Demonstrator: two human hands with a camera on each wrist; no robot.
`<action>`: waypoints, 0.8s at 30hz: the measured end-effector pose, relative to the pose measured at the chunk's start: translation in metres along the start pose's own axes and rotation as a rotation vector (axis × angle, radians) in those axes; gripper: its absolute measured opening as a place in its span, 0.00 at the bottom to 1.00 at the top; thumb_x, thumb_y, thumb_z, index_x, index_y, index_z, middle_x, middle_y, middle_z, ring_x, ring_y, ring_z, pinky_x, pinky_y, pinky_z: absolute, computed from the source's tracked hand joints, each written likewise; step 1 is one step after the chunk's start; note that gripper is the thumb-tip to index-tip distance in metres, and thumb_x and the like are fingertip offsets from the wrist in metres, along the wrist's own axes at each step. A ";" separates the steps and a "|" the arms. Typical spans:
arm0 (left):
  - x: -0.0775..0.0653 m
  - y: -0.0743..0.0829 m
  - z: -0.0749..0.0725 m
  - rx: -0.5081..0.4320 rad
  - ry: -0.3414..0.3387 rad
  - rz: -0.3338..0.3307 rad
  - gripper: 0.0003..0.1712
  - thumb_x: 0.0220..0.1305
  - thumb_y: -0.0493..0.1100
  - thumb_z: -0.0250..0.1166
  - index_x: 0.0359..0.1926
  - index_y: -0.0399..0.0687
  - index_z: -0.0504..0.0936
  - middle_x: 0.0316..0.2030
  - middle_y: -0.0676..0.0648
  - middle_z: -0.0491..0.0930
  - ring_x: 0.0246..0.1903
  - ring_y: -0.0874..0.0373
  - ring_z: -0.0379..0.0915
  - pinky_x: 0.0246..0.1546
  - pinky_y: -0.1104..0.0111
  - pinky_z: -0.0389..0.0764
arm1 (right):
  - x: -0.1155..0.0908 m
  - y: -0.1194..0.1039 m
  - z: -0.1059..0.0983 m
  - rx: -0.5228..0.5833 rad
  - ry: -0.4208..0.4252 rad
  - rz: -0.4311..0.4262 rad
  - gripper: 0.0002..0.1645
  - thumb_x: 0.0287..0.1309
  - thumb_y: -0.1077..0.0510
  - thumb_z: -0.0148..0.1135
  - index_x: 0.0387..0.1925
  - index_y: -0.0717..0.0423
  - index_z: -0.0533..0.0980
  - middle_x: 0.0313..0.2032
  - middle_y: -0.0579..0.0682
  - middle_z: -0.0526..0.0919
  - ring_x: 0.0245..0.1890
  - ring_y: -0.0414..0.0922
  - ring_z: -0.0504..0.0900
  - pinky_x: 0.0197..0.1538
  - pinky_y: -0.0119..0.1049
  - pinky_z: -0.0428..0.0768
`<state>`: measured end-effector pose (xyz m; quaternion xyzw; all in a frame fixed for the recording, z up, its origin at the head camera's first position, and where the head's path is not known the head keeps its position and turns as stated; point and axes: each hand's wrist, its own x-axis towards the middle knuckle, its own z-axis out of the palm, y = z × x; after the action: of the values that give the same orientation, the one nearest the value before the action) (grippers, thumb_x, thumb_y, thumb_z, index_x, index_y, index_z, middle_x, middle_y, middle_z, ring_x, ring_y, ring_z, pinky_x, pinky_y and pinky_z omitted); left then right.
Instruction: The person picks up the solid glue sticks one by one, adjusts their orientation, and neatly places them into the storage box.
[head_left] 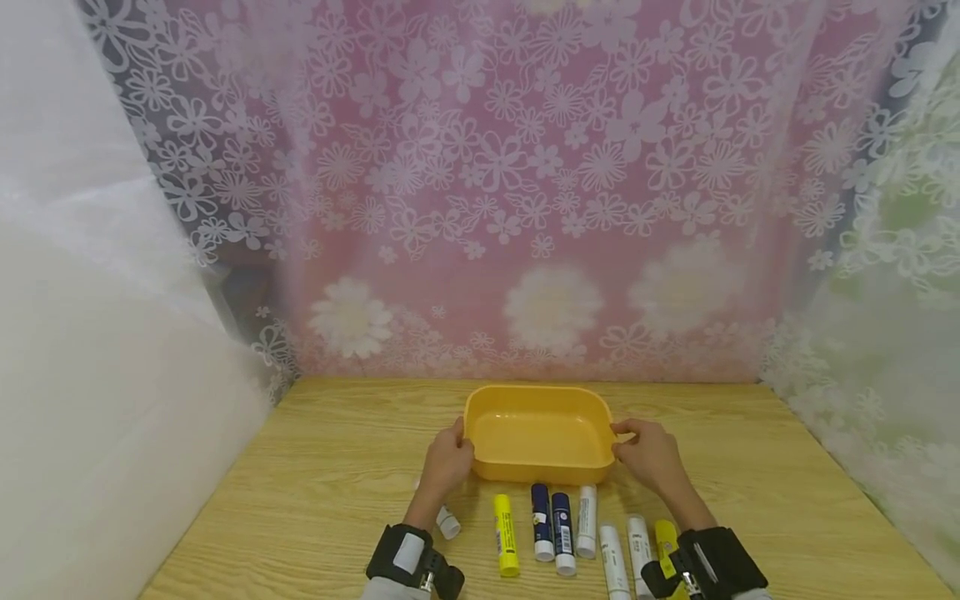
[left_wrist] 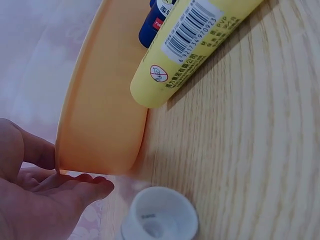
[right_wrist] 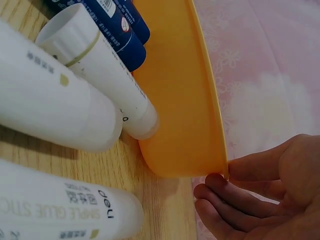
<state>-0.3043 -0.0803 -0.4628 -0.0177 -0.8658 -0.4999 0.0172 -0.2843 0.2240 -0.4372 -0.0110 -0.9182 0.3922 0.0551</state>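
Left strap (head_left: 386, 550): is showing black, pale-patched
Right strap (head_left: 731, 562): is showing black
Sleeves (head_left: 392, 590): are showing pale grey

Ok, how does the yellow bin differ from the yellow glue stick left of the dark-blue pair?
The bin is wide and open-topped; the glue stick is a slim tube. The left hand and right hand grip the bin, while the glue stick lies untouched. Both are yellowish.

Small screened-off tabletop booth, kind of building not clear, pink flowered curtain (head_left: 525, 167) across the top of the frame, plain whitish sheet (head_left: 112, 350) down the left, pale green flowered sheet (head_left: 885, 350) down the right, wood-grain table (head_left: 337, 442) between them below.
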 end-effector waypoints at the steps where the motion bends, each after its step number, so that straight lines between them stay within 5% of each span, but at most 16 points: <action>1: 0.000 -0.001 0.000 -0.003 -0.002 -0.004 0.32 0.72 0.35 0.48 0.74 0.31 0.61 0.72 0.31 0.65 0.41 0.50 0.74 0.31 0.68 0.74 | 0.000 0.000 0.000 0.001 0.000 0.000 0.24 0.60 0.65 0.61 0.57 0.71 0.78 0.37 0.63 0.88 0.32 0.51 0.87 0.24 0.36 0.75; 4: -0.002 -0.003 0.000 -0.059 -0.007 -0.023 0.31 0.73 0.36 0.48 0.75 0.34 0.62 0.73 0.34 0.64 0.59 0.43 0.74 0.50 0.57 0.81 | -0.001 0.000 0.001 0.007 0.006 0.004 0.24 0.59 0.65 0.61 0.57 0.70 0.78 0.37 0.63 0.89 0.32 0.51 0.87 0.24 0.36 0.76; 8: -0.004 -0.007 0.000 -0.151 -0.006 -0.025 0.31 0.73 0.36 0.48 0.75 0.36 0.62 0.74 0.36 0.63 0.74 0.38 0.59 0.70 0.45 0.66 | -0.002 -0.001 0.002 0.015 0.011 0.002 0.24 0.59 0.65 0.62 0.56 0.70 0.78 0.37 0.64 0.89 0.32 0.51 0.87 0.25 0.37 0.76; 18: -0.005 -0.018 0.001 -0.255 -0.032 0.012 0.28 0.76 0.40 0.50 0.70 0.30 0.68 0.66 0.33 0.74 0.66 0.42 0.72 0.65 0.50 0.74 | -0.005 -0.002 0.001 0.010 0.023 0.020 0.24 0.60 0.65 0.62 0.57 0.70 0.78 0.36 0.63 0.89 0.31 0.50 0.87 0.26 0.37 0.78; 24: -0.006 -0.024 0.001 -0.257 -0.026 0.033 0.27 0.76 0.41 0.51 0.71 0.31 0.68 0.67 0.34 0.74 0.67 0.42 0.70 0.66 0.50 0.74 | -0.005 0.000 0.003 0.018 0.021 0.034 0.24 0.60 0.65 0.62 0.58 0.70 0.77 0.37 0.64 0.88 0.29 0.49 0.85 0.25 0.36 0.76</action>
<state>-0.2998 -0.0910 -0.4843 -0.0403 -0.7943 -0.6060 0.0117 -0.2799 0.2212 -0.4399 -0.0306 -0.9137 0.4010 0.0582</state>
